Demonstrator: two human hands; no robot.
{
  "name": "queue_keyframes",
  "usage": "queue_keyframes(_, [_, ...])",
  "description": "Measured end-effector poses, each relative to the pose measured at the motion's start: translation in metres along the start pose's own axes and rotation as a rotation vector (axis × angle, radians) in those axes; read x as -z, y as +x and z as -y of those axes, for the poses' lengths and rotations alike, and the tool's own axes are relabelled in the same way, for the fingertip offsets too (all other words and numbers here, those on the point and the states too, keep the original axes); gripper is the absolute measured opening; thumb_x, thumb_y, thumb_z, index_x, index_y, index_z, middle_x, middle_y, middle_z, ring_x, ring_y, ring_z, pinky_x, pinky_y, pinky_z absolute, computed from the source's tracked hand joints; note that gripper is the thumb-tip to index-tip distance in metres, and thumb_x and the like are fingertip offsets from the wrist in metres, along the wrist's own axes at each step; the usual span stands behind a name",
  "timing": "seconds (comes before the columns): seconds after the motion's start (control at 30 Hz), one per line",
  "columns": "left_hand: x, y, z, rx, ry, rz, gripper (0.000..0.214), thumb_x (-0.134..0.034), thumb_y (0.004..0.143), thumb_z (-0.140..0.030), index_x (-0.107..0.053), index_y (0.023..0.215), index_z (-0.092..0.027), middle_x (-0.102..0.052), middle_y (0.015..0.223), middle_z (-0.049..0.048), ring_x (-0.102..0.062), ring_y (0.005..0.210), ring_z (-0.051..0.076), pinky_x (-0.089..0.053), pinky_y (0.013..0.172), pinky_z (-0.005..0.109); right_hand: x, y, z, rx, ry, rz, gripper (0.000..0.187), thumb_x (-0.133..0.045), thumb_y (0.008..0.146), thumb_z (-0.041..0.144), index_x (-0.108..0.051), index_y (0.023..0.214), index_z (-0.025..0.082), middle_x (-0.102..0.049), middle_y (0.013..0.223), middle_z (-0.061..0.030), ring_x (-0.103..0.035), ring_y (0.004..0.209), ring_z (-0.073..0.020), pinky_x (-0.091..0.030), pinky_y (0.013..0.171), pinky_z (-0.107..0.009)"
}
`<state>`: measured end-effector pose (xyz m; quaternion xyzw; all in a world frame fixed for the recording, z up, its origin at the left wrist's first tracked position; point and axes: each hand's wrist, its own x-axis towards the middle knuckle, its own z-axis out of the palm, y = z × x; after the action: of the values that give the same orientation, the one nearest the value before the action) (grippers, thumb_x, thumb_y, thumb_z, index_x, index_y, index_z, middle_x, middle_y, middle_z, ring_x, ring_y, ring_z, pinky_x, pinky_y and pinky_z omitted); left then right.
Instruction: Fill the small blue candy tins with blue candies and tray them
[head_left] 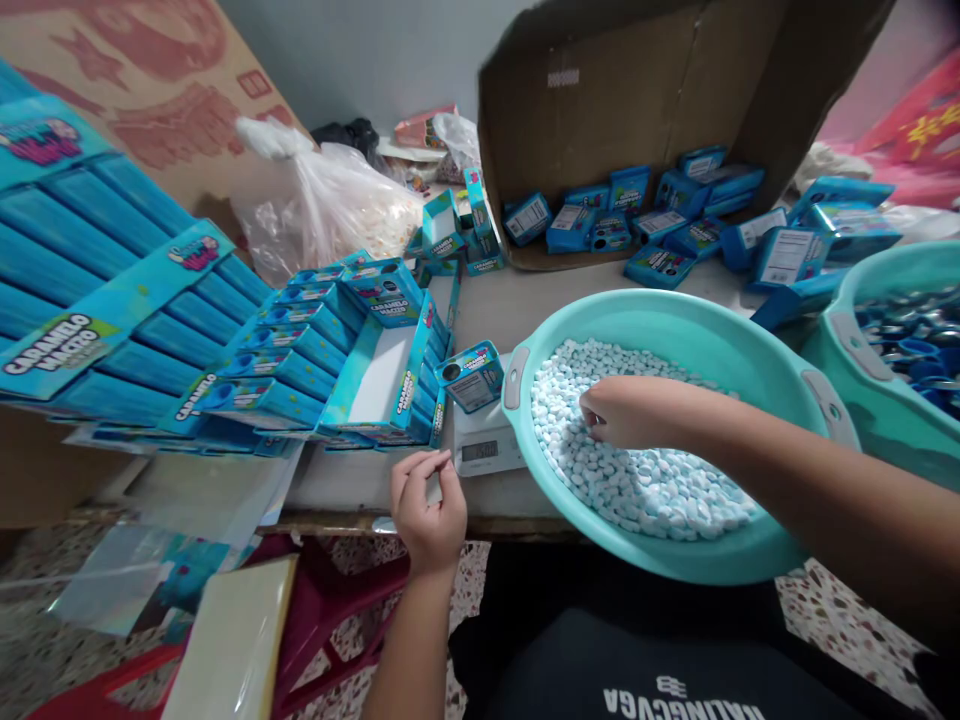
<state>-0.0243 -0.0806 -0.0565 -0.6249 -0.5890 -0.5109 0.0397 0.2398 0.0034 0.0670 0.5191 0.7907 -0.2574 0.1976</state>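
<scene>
My right hand (626, 410) reaches into a turquoise basin (750, 350) heaped with small white and pale-blue candies (652, 490). Its fingers are curled and pinched against the candies at the left of the heap. Just in front of the table edge, my left hand (431, 510) is closed, palm up, fingertips bent toward the thumb; what lies inside is hidden. A white digital scale (487, 452) stands between my left hand and the basin, its display lit. On the scale rests a small blue box (472, 377), printed side toward me.
Left, blue display cartons (112, 260) are stacked beside an open tray (382, 380) partly filled with boxes. Behind, a large cardboard box (600, 120) lies with several blue boxes at its mouth. A second basin (862, 330) with dark-blue pieces stands right. A plastic bag (322, 210) sits behind.
</scene>
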Motion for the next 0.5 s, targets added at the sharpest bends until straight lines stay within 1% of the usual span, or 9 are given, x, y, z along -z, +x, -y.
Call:
queue_keyframes(0.1, [0.001, -0.001, 0.000, -0.016, -0.004, -0.015, 0.009, -0.062, 0.090, -0.015, -0.070, 0.095, -0.015, -0.065, 0.093, 0.0078, -0.065, 0.091, 0.018, -0.057, 0.083, 0.036, 0.000, -0.002, -0.001, 0.013, 0.033, -0.020, 0.010, -0.061, 0.081, 0.013, -0.067, 0.076, 0.019, -0.066, 0.076, -0.0069, -0.055, 0.063, -0.0200, -0.036, 0.057, -0.033])
queue_keyframes(0.17, [0.002, -0.002, 0.002, -0.013, -0.012, -0.025, 0.009, -0.062, 0.090, -0.015, -0.070, 0.096, -0.015, -0.065, 0.094, 0.0078, -0.065, 0.090, 0.019, -0.057, 0.084, 0.037, 0.000, -0.003, -0.001, 0.042, 0.018, -0.053, 0.013, -0.059, 0.079, 0.010, -0.065, 0.071, 0.019, -0.064, 0.072, -0.0058, -0.051, 0.059, -0.0181, -0.034, 0.055, -0.033])
queue_keyframes(0.27, [0.003, -0.002, 0.003, 0.008, -0.035, -0.034, 0.010, -0.062, 0.090, -0.016, -0.070, 0.097, -0.016, -0.064, 0.094, 0.0075, -0.064, 0.090, 0.019, -0.056, 0.084, 0.037, 0.001, -0.003, 0.002, 0.081, -0.038, -0.152, 0.022, -0.053, 0.079, 0.006, -0.060, 0.062, 0.018, -0.058, 0.063, -0.0056, -0.042, 0.052, -0.0150, -0.029, 0.054, -0.033])
queue_keyframes(0.33, [0.004, -0.002, 0.005, 0.027, -0.058, -0.031, 0.010, -0.062, 0.091, -0.017, -0.070, 0.097, -0.016, -0.064, 0.094, 0.0076, -0.064, 0.090, 0.019, -0.056, 0.083, 0.037, 0.005, -0.003, 0.002, 0.106, -0.055, -0.236, 0.026, -0.050, 0.080, 0.005, -0.057, 0.059, 0.018, -0.056, 0.060, -0.0059, -0.038, 0.051, -0.0138, -0.027, 0.055, -0.033])
queue_keyframes(0.4, [0.005, -0.002, 0.006, 0.052, -0.083, -0.021, 0.010, -0.062, 0.091, -0.017, -0.070, 0.097, -0.016, -0.064, 0.095, 0.0078, -0.064, 0.091, 0.020, -0.056, 0.083, 0.037, 0.014, -0.003, 0.003, 0.147, -0.051, -0.315, 0.026, -0.050, 0.082, 0.007, -0.057, 0.060, 0.018, -0.058, 0.064, -0.0064, -0.041, 0.055, -0.0138, -0.029, 0.058, -0.032])
queue_keyframes(0.5, [0.006, -0.002, 0.009, 0.096, -0.113, -0.005, 0.011, -0.061, 0.092, -0.019, -0.070, 0.097, -0.017, -0.063, 0.095, 0.0079, -0.064, 0.090, 0.019, -0.056, 0.081, 0.035, 0.038, 0.001, 0.011, 0.255, -0.055, -0.409, 0.023, -0.049, 0.089, 0.013, -0.061, 0.069, 0.017, -0.063, 0.077, -0.0069, -0.049, 0.068, -0.0155, -0.034, 0.066, -0.031])
